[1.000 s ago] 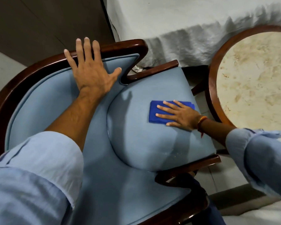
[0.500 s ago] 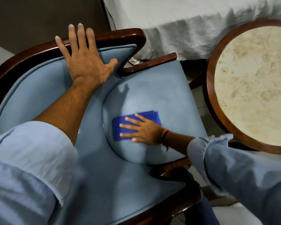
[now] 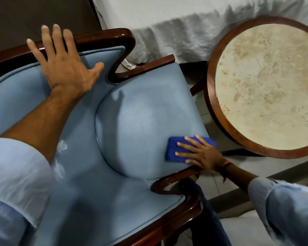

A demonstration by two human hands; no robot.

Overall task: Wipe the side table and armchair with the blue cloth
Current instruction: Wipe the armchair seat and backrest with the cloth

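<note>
The armchair (image 3: 142, 110) has light blue upholstery and a dark wooden frame, and fills the left and middle of the view. My left hand (image 3: 64, 63) lies flat with spread fingers on the top of the chair's backrest. My right hand (image 3: 201, 153) presses flat on the folded blue cloth (image 3: 172, 150), which lies on the seat cushion near its front right corner, close to the wooden arm. The round side table (image 3: 212, 96), with a beige marble top and dark wood rim, stands to the right of the chair.
A white cloth-covered surface (image 3: 176, 23) runs along the back behind chair and table. Pale floor tiles (image 3: 199, 107) show in the narrow gap between chair and table. My dark trouser leg (image 3: 208, 215) is beside the chair's near arm.
My right hand has slid the blue cloth from the inner left part of the seat cushion out to its front right corner. My left hand stays on the backrest.
</note>
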